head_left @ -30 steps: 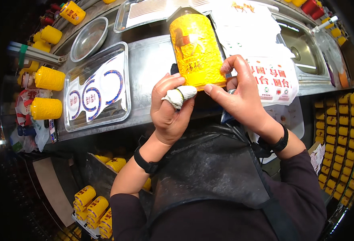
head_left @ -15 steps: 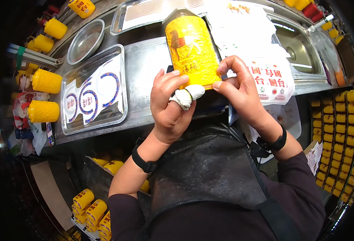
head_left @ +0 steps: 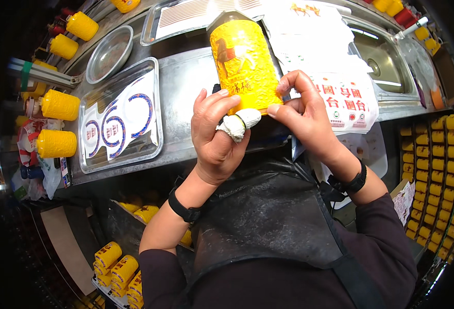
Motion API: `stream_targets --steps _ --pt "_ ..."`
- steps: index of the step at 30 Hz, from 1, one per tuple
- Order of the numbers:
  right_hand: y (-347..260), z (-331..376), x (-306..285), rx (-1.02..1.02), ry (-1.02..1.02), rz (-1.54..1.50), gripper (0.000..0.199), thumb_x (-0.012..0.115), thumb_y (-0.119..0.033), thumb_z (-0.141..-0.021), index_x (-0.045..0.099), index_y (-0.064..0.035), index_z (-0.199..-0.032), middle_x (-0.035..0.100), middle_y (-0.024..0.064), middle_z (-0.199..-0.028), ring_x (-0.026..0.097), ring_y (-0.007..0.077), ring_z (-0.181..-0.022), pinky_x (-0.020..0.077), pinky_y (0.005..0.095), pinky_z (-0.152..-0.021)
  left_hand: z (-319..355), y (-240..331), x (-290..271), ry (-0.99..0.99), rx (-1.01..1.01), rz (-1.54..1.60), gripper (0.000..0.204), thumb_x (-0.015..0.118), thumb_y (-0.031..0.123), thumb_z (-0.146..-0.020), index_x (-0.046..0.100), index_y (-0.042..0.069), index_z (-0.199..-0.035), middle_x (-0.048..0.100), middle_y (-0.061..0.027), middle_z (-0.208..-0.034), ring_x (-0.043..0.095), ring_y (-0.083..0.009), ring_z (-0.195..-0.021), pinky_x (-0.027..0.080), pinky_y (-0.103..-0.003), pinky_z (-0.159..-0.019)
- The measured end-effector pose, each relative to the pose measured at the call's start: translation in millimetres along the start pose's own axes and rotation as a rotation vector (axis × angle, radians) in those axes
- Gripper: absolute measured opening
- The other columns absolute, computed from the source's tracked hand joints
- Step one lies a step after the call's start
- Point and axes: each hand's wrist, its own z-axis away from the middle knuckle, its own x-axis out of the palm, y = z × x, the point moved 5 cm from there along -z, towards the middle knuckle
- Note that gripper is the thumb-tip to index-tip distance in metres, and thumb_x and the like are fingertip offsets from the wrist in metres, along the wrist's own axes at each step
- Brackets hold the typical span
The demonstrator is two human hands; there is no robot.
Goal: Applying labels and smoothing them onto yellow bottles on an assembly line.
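- Yellow bottle (head_left: 248, 62): held between both hands over the near part of the metal tabletop (head_left: 185, 98), dark neck end pointing away, base toward the person; whether it also rests on anything cannot be told.
- Left hand (head_left: 216, 123): closed on the bottle's lower left side, fingers on the wall, a white wrap (head_left: 240, 123) banded round its thumb at the base rim.
- Right hand (head_left: 306, 108): narrow, bent forefinger and thumb pinching the lower right corner.
- Handling: probably stiff and moderately heavy, more so if filled — that cannot be seen. The embossed skin should give some grip, though its shine suggests slipperiness; if glass or ceramic, it would be fragile. The broad body near the base looks the surest hold — both sides at once.
- Surface: a shallow tray (head_left: 159, 129) with printed labels (head_left: 114, 116) lies left, a metal bowl (head_left: 110, 54) beyond, paper sheets (head_left: 348, 100) right.
- Room: a sink (head_left: 379, 62) far right; racks of yellow containers (head_left: 435, 177) below it.
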Motion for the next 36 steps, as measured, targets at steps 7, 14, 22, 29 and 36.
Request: stream_targets --steps 7,14,22,29,36 --pt "-0.1 1.2 -0.5 0.008 0.002 0.072 0.031 0.067 -0.005 -0.076 0.048 -0.0031 -0.100 0.046 0.0019 -0.098 0.040 -0.0007 -0.063 0.0357 0.0158 -0.053 -1.5 0.9 0.2 -0.011 0.005 -0.017 0.045 0.072 -0.006 -0.063 0.060 0.010 -0.103 0.058 -0.0094 -0.115 0.056 -0.0323 -0.110 0.036 -0.051 -0.103" --pt "-0.7 0.1 -3.0 -0.026 -0.026 -0.012 0.029 0.057 -0.001 -0.078 0.045 -0.0053 -0.103 0.045 -0.0020 -0.091 0.043 -0.0007 -0.058 0.0337 0.0161 -0.052 -14.9 10.1 4.0 -0.056 0.050 -0.096 0.019 0.071 0.012 -0.066 0.062 0.010 -0.082 0.058 -0.0072 -0.116 0.054 -0.0301 -0.112 0.031 -0.057 -0.103" --pt "1.8 7.4 -17.8 -0.066 0.039 0.033 0.029 0.053 0.005 -0.078 0.051 -0.0012 -0.107 0.054 0.0031 -0.103 0.046 0.0004 -0.061 0.0397 0.0166 -0.058 -34.6 28.5 21.7 -0.173 0.082 -0.129 0.019 0.072 0.016 -0.062 0.059 0.009 -0.074 0.057 -0.0088 -0.117 0.050 -0.0312 -0.117 0.026 -0.056 -0.106" --pt "-32.5 30.1 -6.7 -0.599 0.003 0.403 0.028 0.056 0.007 -0.073 0.063 -0.0035 -0.098 0.061 0.0067 -0.079 0.048 0.0121 -0.052 0.0389 0.0262 -0.049 -13.5 2.0 -13.0 0.002 -0.151 -0.028 0.058 0.074 0.011 -0.066 0.052 0.004 -0.120 0.047 -0.0181 -0.132 0.042 -0.0381 -0.126 0.024 -0.054 -0.107" --pt "-28.9 27.4 10.1 -0.658 -0.035 0.446 0.028 0.055 0.009 -0.072 0.063 -0.0040 -0.095 0.059 0.0067 -0.070 0.053 0.0173 -0.053 0.0426 0.0281 -0.051 -8.1 2.9 -12.6 -0.067 -0.144 -0.012 0.078 0.076 0.008 -0.066 0.037 0.006 -0.134 0.048 -0.0174 -0.133 0.043 -0.0368 -0.127 0.024 -0.053 -0.108"
